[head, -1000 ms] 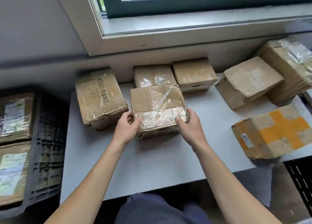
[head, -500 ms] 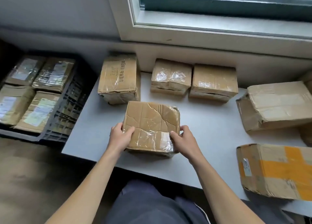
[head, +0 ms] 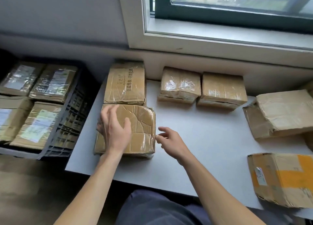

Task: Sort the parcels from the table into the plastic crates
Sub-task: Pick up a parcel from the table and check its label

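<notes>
Nearest is the yellow-taped box (head: pixel 284 179) at 4 o'clock on the pale grey bench (head: pixel 203 140). It's brown card with squashed corners and a small white sticker on its end.

Now the grips. The left grip (head: pixel 115 131) is released, with fingers spread and a bit blurred, over the top of the creased parcel (head: pixel 142 123). I can't tell how hard it presses. The right grip (head: pixel 171 141) is released too, fingers loosely out, tips right at the parcel's 3 o'clock edge and holding nothing.

Half a second ago both were clamped on the parcel's sides mid-bench. They've since let go, and the parcel sits further toward 9 o'clock, its far edge butted against the printed box (head: pixel 125 84). The parcel is flattish brown cardboard, cracked across the top, with glossy clear tape.

Off the bench at 9 o'clock, the dark lattice-walled plastic crate (head: pixel 71 116) holds labelled parcels (head: pixel 39 124) packed side by side. Further back at 12 o'clock are two small taped boxes (head: pixel 180 85), touching each other. A torn pale box (head: pixel 284 111) sits at 2 o'clock, and the window sill (head: pixel 220 43) is behind it all.
</notes>
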The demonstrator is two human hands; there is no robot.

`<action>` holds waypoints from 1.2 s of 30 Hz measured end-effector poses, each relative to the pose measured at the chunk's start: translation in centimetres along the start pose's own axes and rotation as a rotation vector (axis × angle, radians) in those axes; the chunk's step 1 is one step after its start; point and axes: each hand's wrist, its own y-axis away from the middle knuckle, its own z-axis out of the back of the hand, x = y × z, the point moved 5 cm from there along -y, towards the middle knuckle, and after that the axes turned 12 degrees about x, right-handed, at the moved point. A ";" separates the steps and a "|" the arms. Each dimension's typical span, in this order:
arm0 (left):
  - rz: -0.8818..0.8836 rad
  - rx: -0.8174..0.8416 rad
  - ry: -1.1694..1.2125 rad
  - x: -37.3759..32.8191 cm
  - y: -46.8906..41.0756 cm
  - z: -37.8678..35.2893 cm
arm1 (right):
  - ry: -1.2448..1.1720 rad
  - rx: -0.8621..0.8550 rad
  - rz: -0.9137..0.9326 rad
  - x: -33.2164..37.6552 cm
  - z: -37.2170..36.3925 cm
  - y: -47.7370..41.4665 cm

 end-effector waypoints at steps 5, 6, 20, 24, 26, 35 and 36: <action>-0.318 0.305 0.229 -9.0 -1.4 -8.3 | -0.113 -0.228 -0.095 -3.6 6.6 1.3; -0.310 0.380 0.259 -10.7 -1.8 -10.1 | -0.133 -0.282 -0.107 -4.2 8.4 1.6; 0.104 0.152 0.168 -18.1 -12.0 -20.6 | 0.047 -0.390 0.158 0.0 28.4 -2.9; 0.357 0.224 0.164 -12.5 -12.9 -18.8 | 0.120 -0.189 0.230 1.9 24.3 -5.3; 0.352 0.262 0.248 -11.2 -12.0 -18.9 | 0.194 -0.175 0.233 2.3 22.7 -5.8; 0.362 0.291 0.367 -10.1 -7.5 -19.0 | 0.588 -0.118 0.089 3.1 18.9 -6.6; 0.371 0.286 0.385 -10.1 -7.0 -18.8 | 0.597 -0.144 0.085 3.3 18.9 -6.8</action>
